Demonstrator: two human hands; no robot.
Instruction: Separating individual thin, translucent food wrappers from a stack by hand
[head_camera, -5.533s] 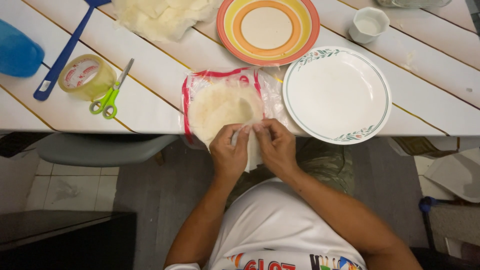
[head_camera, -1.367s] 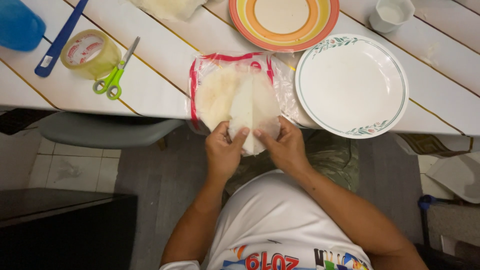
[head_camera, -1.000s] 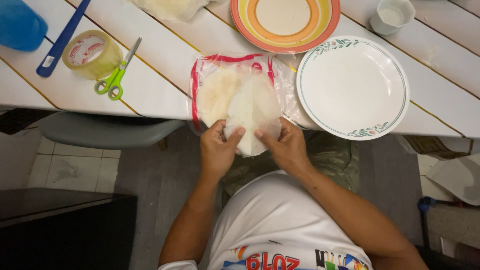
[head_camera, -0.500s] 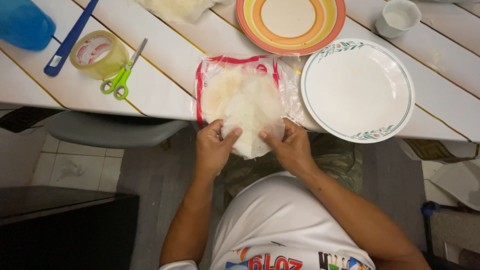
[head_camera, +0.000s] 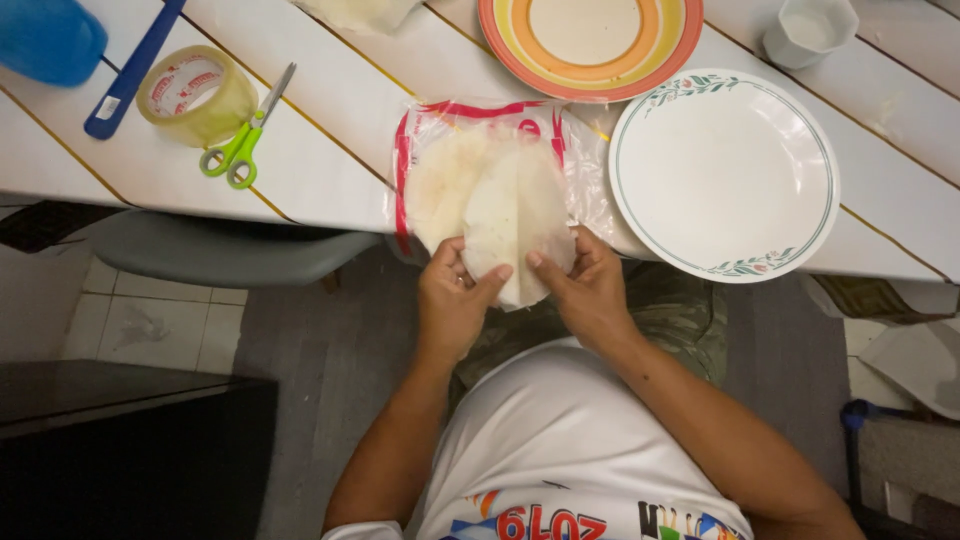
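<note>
While both hands pinch at desk edge, thin pale round wrapper sheet (head_camera: 515, 225) now lifted half clear of clear plastic bag with red trim (head_camera: 480, 175); centre crease showing, lower edge hanging past desk (head_camera: 330, 110) over lap. Left hand (head_camera: 455, 305) grip narrow on sheet's lower left; right hand (head_camera: 590, 295) grip narrow on lower right. Judgement: one sheet nearly separated from stack. Earlier: hands bunched close at bag mouth, no sheet raised. White floral-rimmed plate (head_camera: 725, 175) just right of bag, bare. Green-handled scissors (head_camera: 245, 145) and tape roll (head_camera: 195, 95) well left.
</note>
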